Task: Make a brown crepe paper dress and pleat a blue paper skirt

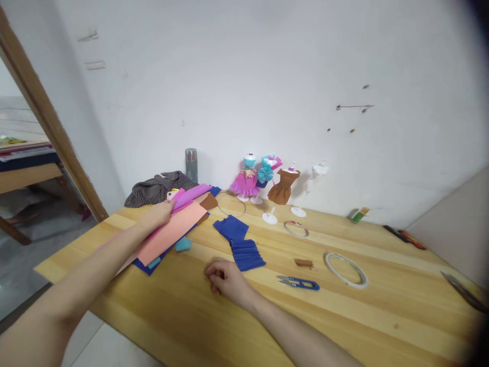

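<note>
My left hand [162, 211] is closed on the edge of a magenta sheet [191, 194], fabric or paper, at the top of a pile. Beneath it lie a salmon-pink sheet [173, 232] and brown and blue sheets, partly covered. My right hand [227, 279] rests over the table with its fingers loosely curled in, and nothing shows in them. Just beyond it are a blue cut piece [232, 228] and a pleated blue piece [247, 255]. Blue-handled thread snips [298, 283] lie to its right.
Small dress forms in pink [245, 183], teal and brown [284, 186] outfits stand by the wall. A flask [191, 164] and striped cloth [160, 187] are at the back left. Tape rolls [364, 281], a brown scrap [304, 263] and dark scissors [462, 290] lie rightward.
</note>
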`<act>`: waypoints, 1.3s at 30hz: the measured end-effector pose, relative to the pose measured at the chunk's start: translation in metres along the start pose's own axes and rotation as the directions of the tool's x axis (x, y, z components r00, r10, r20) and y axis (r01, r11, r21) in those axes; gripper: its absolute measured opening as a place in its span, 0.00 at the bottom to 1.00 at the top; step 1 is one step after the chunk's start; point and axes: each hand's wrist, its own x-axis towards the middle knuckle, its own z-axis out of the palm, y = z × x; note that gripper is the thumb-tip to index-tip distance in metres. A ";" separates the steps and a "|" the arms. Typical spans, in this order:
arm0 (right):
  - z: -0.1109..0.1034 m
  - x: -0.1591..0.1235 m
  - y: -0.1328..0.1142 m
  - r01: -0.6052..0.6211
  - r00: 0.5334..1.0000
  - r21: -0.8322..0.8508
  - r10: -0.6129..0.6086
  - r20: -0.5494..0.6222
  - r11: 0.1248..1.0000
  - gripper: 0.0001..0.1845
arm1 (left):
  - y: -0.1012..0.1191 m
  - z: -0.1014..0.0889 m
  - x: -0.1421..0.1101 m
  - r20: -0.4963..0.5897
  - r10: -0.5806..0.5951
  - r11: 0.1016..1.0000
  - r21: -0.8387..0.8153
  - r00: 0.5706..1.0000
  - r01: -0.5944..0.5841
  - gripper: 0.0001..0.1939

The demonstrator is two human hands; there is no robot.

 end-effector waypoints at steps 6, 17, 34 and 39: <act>0.001 0.001 0.005 0.002 1.000 0.001 -0.002 -0.006 1.000 0.10 | 0.037 0.015 -0.027 -0.084 0.090 0.996 -0.004 0.992 -0.091 0.15; 0.000 0.001 0.006 -0.004 1.000 0.012 0.004 -0.004 1.000 0.10 | 0.059 0.009 -0.033 -0.156 0.090 0.995 -0.025 0.984 -0.095 0.16; 0.000 0.001 0.003 -0.020 1.000 -0.001 0.020 0.005 1.000 0.12 | -0.001 -0.006 0.013 0.010 -0.320 0.946 -0.056 0.948 0.320 0.13; -0.001 -0.001 0.004 -0.004 1.000 -0.008 0.004 0.000 1.000 0.12 | 0.001 -0.038 0.004 -0.261 -0.326 0.939 0.020 0.909 0.343 0.20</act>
